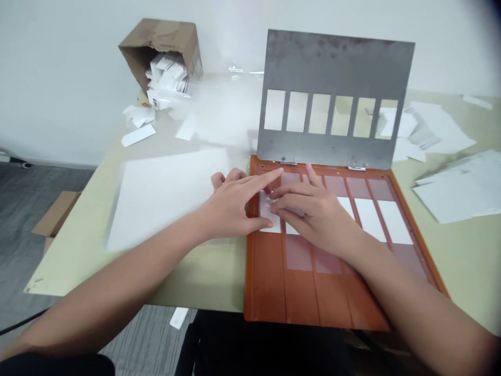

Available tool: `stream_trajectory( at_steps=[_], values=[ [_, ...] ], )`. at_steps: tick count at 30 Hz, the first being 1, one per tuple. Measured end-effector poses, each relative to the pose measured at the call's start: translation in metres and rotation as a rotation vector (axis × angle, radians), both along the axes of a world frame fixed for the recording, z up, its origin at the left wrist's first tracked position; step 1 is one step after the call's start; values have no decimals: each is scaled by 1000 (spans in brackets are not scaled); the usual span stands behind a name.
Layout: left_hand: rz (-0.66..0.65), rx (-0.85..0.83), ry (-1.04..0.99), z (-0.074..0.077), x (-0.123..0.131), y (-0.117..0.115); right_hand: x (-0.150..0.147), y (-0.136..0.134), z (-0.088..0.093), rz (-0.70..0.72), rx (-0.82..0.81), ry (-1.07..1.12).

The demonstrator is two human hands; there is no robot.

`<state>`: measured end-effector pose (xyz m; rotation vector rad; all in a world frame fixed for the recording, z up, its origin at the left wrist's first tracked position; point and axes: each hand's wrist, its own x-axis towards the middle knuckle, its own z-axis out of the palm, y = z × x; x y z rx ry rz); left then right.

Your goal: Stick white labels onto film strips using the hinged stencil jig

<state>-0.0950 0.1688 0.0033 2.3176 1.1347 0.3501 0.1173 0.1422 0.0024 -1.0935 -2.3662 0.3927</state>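
Note:
An orange board (266, 282) with long raised strips lies on the table in front of me. At its left column is a white card (270, 225), partly covered by both hands. My left hand (238, 201) is open, its thumb on the card's lower part and its index finger stretched to the board's upper edge. My right hand (309, 203) has its fingers drawn together with the tips on the same card; what they pinch, if anything, is hidden. More white cards (395, 222) lie in a row to the right, over pale translucent strips (299, 252).
A grey metal plate (336, 62) with rectangular windows stands up on hinges behind the board. A cardboard box (172, 34) of white pieces is at the back left. White sheets (168, 188) lie left, and paper stacks (462, 188) lie right. The table's front edge is close.

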Motion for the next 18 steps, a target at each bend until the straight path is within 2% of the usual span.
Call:
stream_trajectory(
  at_steps=[9,18],
  values=[
    [10,-17,4,4,2,0,-1,-2,0,-19,-30,-20],
    [-4,-7,-51,0,0,2,0,-2,-2,-10,5,-8]
  ],
)
